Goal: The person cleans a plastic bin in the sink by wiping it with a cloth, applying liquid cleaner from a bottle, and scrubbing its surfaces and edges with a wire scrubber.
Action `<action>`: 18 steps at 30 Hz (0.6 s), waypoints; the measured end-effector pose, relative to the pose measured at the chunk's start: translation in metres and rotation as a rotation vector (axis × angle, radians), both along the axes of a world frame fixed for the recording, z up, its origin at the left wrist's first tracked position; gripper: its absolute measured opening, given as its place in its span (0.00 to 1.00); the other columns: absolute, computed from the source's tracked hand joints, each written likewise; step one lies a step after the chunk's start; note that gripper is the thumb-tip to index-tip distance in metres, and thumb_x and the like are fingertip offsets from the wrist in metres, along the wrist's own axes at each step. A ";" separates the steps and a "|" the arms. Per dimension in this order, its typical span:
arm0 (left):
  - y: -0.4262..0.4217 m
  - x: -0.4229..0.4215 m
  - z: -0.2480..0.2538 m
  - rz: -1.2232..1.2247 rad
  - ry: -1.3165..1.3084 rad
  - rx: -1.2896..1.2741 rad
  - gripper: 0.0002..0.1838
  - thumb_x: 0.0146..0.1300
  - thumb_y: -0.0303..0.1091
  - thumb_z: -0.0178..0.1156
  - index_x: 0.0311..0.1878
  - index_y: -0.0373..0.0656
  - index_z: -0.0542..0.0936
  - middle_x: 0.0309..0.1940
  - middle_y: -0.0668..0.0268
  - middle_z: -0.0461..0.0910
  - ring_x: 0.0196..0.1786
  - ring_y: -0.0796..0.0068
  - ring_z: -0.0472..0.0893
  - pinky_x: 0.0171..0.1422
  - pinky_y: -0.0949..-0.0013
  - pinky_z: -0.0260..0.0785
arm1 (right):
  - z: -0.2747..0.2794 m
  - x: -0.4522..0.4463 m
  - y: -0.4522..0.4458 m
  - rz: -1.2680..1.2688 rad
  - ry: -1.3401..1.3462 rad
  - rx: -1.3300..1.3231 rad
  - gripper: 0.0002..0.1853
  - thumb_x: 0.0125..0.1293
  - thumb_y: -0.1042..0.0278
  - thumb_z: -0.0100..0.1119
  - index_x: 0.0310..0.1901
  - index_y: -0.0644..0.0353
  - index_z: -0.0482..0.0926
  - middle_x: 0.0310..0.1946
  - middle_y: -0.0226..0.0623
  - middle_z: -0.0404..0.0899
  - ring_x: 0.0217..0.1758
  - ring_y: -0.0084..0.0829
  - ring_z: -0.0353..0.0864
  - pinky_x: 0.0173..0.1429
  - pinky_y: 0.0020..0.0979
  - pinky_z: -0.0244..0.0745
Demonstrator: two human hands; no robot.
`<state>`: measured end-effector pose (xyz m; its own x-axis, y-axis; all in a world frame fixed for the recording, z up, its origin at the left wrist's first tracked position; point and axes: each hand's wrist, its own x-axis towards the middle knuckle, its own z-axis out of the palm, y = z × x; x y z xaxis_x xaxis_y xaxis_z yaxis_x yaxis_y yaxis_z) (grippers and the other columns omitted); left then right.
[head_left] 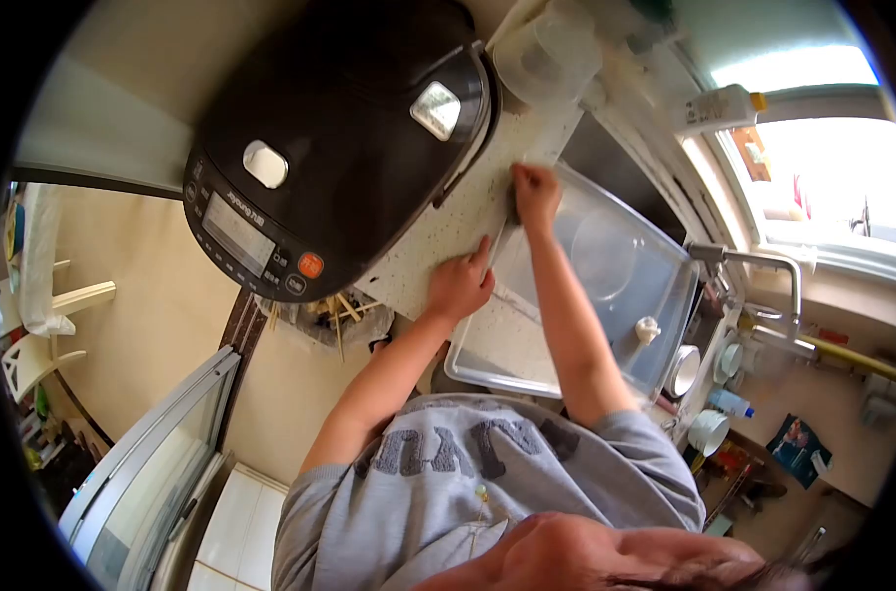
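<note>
My left hand (461,283) rests at the near edge of the speckled light counter (448,231), with one finger stretched out toward the plastic tray. My right hand (536,195) is closed at the counter's edge, by the far left corner of the tray; something small and dark shows beside its fingers, too unclear to name. The clear plastic tray (576,258) lies to the right of the counter, under my right forearm, and holds a small white lump (647,330). A large dark rice cooker (349,148) stands on the counter to the left of both hands.
A translucent container (548,57) stands behind the cooker. On the right are a metal faucet (793,295), stacked bowls (708,431) and a white bottle with a yellow cap (724,108) by the window. Wooden sticks (341,310) lie below the cooker; a glass door (157,453) stands lower left.
</note>
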<state>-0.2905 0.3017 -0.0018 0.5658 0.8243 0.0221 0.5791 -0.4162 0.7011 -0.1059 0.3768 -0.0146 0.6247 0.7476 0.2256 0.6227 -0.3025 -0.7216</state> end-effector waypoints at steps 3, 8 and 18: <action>0.008 0.003 0.004 -0.013 0.028 -0.022 0.27 0.55 0.37 0.55 0.60 0.41 0.70 0.24 0.60 0.78 0.27 0.60 0.79 0.32 0.60 0.72 | 0.017 0.017 0.033 -0.020 0.067 -0.020 0.14 0.53 0.56 0.64 0.34 0.59 0.84 0.28 0.43 0.82 0.29 0.36 0.80 0.37 0.33 0.72; 0.002 0.002 -0.007 0.018 -0.065 0.025 0.26 0.57 0.39 0.54 0.59 0.41 0.70 0.23 0.60 0.77 0.26 0.59 0.78 0.31 0.60 0.71 | 0.002 0.018 0.008 -0.071 -0.229 -0.093 0.06 0.50 0.68 0.61 0.28 0.59 0.84 0.32 0.40 0.80 0.38 0.42 0.77 0.44 0.38 0.71; 0.008 0.004 0.002 0.041 -0.048 -0.063 0.22 0.60 0.40 0.52 0.57 0.44 0.73 0.22 0.55 0.78 0.26 0.54 0.79 0.31 0.55 0.71 | 0.028 -0.044 -0.074 0.240 -0.352 -0.085 0.08 0.53 0.74 0.54 0.35 0.61 0.81 0.41 0.38 0.80 0.44 0.46 0.73 0.50 0.39 0.70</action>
<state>-0.2864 0.3100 -0.0002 0.5312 0.8472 -0.0043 0.5600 -0.3473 0.7522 -0.1498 0.3032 0.0130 0.3266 0.8876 0.3249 0.8863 -0.1681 -0.4316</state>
